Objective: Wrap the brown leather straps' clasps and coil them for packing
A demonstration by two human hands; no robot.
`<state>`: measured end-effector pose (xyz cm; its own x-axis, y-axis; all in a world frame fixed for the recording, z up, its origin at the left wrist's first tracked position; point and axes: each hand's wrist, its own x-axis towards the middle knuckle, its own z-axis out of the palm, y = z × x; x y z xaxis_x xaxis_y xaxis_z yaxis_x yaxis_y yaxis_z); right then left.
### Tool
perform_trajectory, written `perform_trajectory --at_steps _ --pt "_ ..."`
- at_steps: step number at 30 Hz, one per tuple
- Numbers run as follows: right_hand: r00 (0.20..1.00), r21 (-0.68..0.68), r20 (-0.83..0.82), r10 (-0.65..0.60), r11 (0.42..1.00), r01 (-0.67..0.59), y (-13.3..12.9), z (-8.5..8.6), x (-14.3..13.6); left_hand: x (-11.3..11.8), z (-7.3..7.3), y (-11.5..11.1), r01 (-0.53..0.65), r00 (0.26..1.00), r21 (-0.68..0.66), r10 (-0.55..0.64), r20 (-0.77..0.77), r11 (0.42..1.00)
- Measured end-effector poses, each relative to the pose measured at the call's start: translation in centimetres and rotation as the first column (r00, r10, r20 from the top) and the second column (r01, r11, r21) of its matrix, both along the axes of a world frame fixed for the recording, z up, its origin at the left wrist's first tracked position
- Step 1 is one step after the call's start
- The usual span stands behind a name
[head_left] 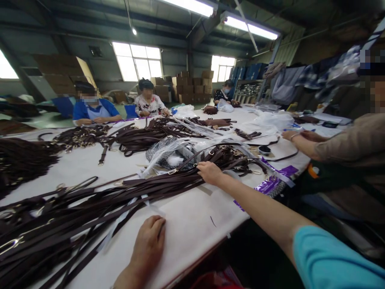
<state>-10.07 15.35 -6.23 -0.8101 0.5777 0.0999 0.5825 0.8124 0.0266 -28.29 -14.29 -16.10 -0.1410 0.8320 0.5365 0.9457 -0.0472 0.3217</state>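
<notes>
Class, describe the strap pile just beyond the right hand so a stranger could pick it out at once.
Start at the white table, then follow the turquoise sleeve to the right hand. The dark brown pile lies just beyond that hand. Unlike the long straps stretching left from the hand, it is a compact tangle with metal fittings showing.

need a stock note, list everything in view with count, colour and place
straps: many, dark brown, across table
metal clasps: many, shiny, on straps
table: one, white, centre
plastic bags: several, whitish, far right
plastic pieces: few, purple, right edge
cardboard boxes: many, brown, back
windows: three, bright, behind
tube lights: two, white, overhead
co-workers: four, varied clothing, three opposite, one right
left hand: one, bare, foreground
right hand: one, bare, at straps
</notes>
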Motion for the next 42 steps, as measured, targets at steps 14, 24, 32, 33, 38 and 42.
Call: perform_trajectory --at_steps 14,24,32,33,38,42 --pt "0.965 -0.101 0.195 0.173 0.983 -0.156 2.9 0.1 -4.3 -5.1 4.8 13.5 -0.103 0.990 -0.180 0.084 -0.109 0.978" --pt "0.969 -0.036 0.202 -0.140 0.988 0.150 5.5 -1.4 -6.4 -4.0 3.5 11.6 0.069 0.983 -0.279 -0.113 -0.144 0.958" --pt "0.994 -0.046 0.103 -0.048 0.998 0.053 3.2 -2.2 -6.6 -4.3 3.0 11.7 0.111 0.978 -0.242 -0.149 -0.147 0.964" --pt "0.995 -0.051 0.094 -0.030 0.998 0.034 2.9 -2.2 -6.4 -4.3 2.9 11.7 0.106 0.979 -0.239 -0.144 -0.146 0.965" --pt "0.999 -0.059 0.034 -0.004 0.998 0.006 2.2 -2.3 -5.6 -3.9 3.4 11.5 0.096 0.982 -0.251 -0.133 -0.136 0.963" --pt "0.999 -0.052 -0.036 -0.011 0.999 0.009 2.7 -2.0 -5.4 -3.5 3.6 11.1 0.088 0.986 -0.255 -0.122 -0.118 0.963"
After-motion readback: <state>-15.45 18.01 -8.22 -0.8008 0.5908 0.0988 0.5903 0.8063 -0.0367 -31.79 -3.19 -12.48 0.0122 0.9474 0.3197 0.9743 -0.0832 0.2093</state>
